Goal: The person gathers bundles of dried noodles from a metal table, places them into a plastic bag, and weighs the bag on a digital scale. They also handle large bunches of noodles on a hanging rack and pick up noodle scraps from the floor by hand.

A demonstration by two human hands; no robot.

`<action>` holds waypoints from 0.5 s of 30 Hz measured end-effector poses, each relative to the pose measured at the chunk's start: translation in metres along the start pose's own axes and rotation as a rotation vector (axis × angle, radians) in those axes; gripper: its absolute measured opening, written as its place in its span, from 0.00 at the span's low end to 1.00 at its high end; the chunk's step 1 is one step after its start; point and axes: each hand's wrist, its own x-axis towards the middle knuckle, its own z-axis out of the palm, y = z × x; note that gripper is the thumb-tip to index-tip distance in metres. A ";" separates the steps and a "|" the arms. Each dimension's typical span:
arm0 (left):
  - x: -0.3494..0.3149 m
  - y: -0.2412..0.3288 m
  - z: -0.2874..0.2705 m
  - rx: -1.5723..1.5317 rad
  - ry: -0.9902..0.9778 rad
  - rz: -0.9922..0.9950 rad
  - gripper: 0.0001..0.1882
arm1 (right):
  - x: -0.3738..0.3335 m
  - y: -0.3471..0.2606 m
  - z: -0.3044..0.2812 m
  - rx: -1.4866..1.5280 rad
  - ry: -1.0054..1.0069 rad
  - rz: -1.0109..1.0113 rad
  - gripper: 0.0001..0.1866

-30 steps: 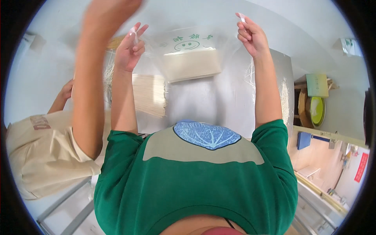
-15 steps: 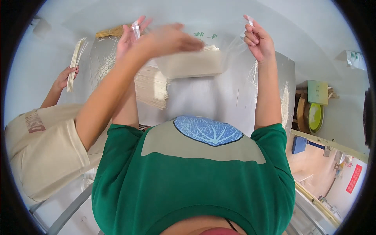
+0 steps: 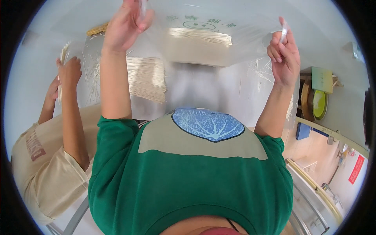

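My left hand (image 3: pixel 128 26) is raised at the top, its fingers closed on one strap of a clear plastic bag (image 3: pixel 158 33). My right hand (image 3: pixel 285 58) grips the opposite strap, looped at the forefinger. The bag, with green print and a smiling face, is stretched wide between both hands. Behind or inside its film lies a pale block of thin sticks (image 3: pixel 201 36); I cannot tell if they are noodles or wood. A loose layer of similar pale sticks (image 3: pixel 147 78) spreads on the table beside my left forearm.
At left a co-worker in a beige shirt (image 3: pixel 51 156) holds a small stick bundle (image 3: pixel 64 55) in both hands. A brown bundle (image 3: pixel 97 29) lies at the table's far left. Stray sticks litter the grey table (image 3: pixel 235 86). A shelf with a green basin (image 3: pixel 320 105) stands right.
Both my hands have moved outward and the bag is spread wider, closer to me on the left. The co-worker's arm, which reached across toward the block, has drawn back to the bundle at left.
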 end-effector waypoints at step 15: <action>0.116 -0.094 -0.011 0.258 0.069 -0.212 0.43 | 0.061 0.051 -0.116 -0.053 0.064 0.178 0.35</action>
